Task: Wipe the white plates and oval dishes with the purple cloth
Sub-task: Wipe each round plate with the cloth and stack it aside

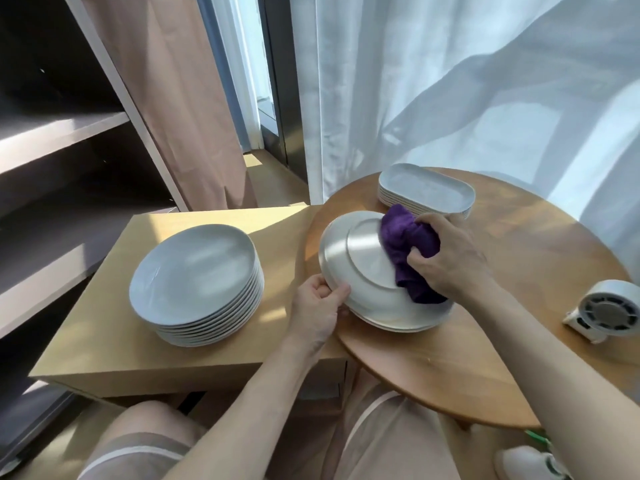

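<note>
My left hand [317,308] grips the near-left rim of a white plate [360,268] that is turned bottom up and tilted, its underside and foot ring facing me. My right hand [450,258] holds the bunched purple cloth [405,244] and presses it against the plate's right side. Under the held plate lies another white plate [398,325] on the round wooden table [519,341]. A tall stack of white plates [197,282] stands on the square light-wood table [104,341] at the left. A stack of oval dishes [426,188] sits at the round table's far side.
A small white fan-like device [602,311] sits at the round table's right edge. White sheer curtains [450,81] hang behind the table, a beige curtain [187,98] and dark shelving [52,133] stand at the left. My knees are below the tables.
</note>
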`<action>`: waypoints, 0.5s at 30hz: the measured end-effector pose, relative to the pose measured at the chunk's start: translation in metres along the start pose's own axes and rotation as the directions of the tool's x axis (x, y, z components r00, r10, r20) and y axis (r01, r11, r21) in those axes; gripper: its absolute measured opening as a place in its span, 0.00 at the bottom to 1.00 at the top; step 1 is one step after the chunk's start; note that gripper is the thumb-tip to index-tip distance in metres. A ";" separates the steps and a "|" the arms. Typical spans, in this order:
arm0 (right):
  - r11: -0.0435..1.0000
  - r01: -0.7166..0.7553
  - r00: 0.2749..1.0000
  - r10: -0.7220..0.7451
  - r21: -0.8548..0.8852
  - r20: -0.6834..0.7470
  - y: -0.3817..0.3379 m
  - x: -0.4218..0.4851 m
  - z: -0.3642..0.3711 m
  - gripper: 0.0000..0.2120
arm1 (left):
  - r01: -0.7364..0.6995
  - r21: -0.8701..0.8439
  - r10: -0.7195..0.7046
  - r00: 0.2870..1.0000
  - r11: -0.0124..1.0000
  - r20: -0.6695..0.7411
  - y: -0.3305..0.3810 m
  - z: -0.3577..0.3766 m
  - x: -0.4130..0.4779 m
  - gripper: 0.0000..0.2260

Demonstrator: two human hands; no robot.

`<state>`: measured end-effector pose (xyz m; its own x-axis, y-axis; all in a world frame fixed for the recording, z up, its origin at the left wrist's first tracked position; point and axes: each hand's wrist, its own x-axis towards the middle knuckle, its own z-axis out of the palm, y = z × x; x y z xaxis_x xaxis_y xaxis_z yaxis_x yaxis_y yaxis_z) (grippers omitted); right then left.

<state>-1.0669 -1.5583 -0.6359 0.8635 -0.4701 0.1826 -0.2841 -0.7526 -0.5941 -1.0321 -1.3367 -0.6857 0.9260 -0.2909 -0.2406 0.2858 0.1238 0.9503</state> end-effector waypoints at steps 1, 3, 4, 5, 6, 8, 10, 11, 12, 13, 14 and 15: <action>1.000 0.006 1.000 -0.006 -0.029 0.015 0.002 -0.007 0.000 0.25 | -0.005 0.009 0.005 1.000 1.000 -0.011 -0.001 0.000 -0.001 0.05; 0.998 0.024 0.999 -0.021 -0.056 0.050 0.002 -0.020 -0.002 0.24 | -0.017 0.028 0.018 1.000 0.999 -0.026 -0.002 0.002 0.000 0.04; 0.998 0.027 0.997 -0.023 -0.059 0.075 0.001 -0.025 -0.004 0.24 | -0.021 0.036 0.022 0.999 0.999 -0.028 -0.003 0.003 -0.001 0.04; 0.998 0.028 0.995 -0.022 -0.060 0.100 0.000 -0.029 -0.006 0.23 | -0.021 0.045 0.023 0.999 0.999 -0.030 -0.002 0.003 -0.001 0.04; 0.998 0.029 0.992 -0.022 -0.056 0.121 -0.001 -0.033 -0.008 0.22 | -0.022 0.055 0.024 0.999 0.998 -0.033 -0.002 0.002 -0.002 0.04; 0.999 0.039 0.988 -0.033 -0.032 0.151 -0.003 -0.040 -0.011 0.21 | -0.023 0.075 0.025 0.999 0.997 -0.030 -0.003 -0.002 -0.004 0.04; 0.998 0.064 0.983 -0.065 0.011 0.171 -0.009 -0.049 -0.011 0.21 | -0.024 0.093 0.025 1.000 0.995 -0.012 -0.005 -0.006 -0.007 0.04; 0.995 0.088 0.980 -0.094 0.037 0.174 -0.014 -0.053 -0.010 0.21 | -0.027 0.100 0.028 1.000 0.995 -0.002 -0.006 -0.007 -0.009 0.05; 0.991 0.123 0.976 -0.132 0.061 0.173 -0.020 -0.055 -0.007 0.22 | -0.029 0.100 0.029 1.000 0.995 0.007 -0.006 -0.008 -0.010 0.06; 0.984 0.161 0.970 -0.173 0.081 0.171 -0.027 -0.055 -0.004 0.22 | -0.027 0.087 0.026 1.000 0.996 0.014 -0.006 -0.008 -0.011 0.06; 0.976 0.193 0.964 -0.207 0.097 0.169 -0.034 -0.054 0.000 0.22 | -0.022 0.059 0.021 1.000 0.998 0.021 -0.005 -0.007 -0.011 0.07; 0.970 0.221 0.958 -0.235 0.102 0.163 -0.042 -0.051 0.003 0.21 | -0.019 0.033 0.018 1.000 0.999 0.024 -0.004 -0.007 -0.011 0.07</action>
<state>-1.0972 -1.5016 -0.6230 0.9621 -0.1984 0.1872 -0.0423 -0.7865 -0.6162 -1.0423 -1.3275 -0.6885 0.9248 -0.3114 -0.2186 0.2602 0.0983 0.9606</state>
